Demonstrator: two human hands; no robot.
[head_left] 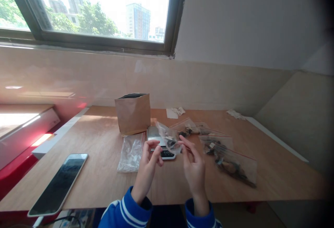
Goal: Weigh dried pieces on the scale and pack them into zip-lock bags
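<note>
My right hand (194,165) pinches the edge of a clear zip bag (164,132) with small dark pieces in its lower part. This bag is tilted in the air above a small digital kitchen scale (168,155) and hides part of its pan. Left of the bag is my left hand (150,165), its fingers loosely curved and the thumb near the forefinger, with nothing visible between them. Beside that hand lies a flat clear zip bag (129,153) with a red seal line. Behind the scale stands an open brown paper pouch (133,113); its contents are hidden.
Several zip bags of dark pieces (233,165) lie at the right of the wooden table (99,172). A phone (60,184) with a cable is at the front left. Crumpled white paper (176,112) rests near the wall, below a window (104,12).
</note>
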